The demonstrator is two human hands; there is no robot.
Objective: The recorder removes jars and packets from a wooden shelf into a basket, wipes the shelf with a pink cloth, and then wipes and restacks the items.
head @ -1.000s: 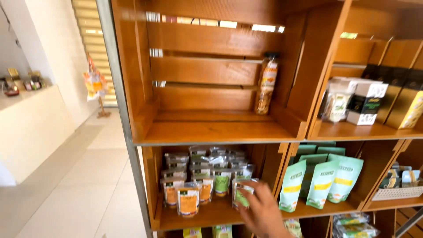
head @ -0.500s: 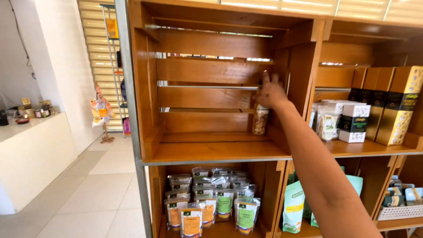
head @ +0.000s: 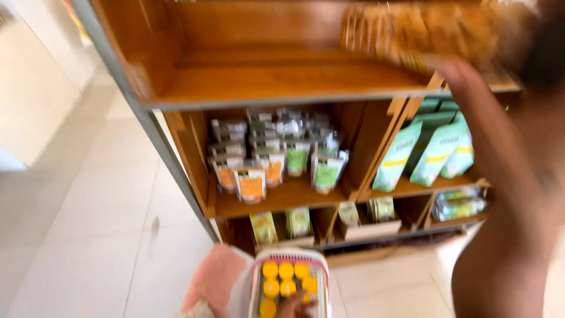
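since half a second ago the view has tipped down and the right hand [head: 465, 70], then reaching into the empty wooden shelf [head: 282, 82], now draws a blurred tan packet [head: 412, 29] out at one o'clock, fingers seemingly clamped on it though blur hides them. at six o'clock the left hand [head: 294, 306] touches a basket [head: 288, 282] of yellow-lidded jars [head: 285, 280]; whether its fingers are together, i cannot tell. judging by this, the packet is being carried off the shelf, and lowering it calls for clearing the shelf edge.
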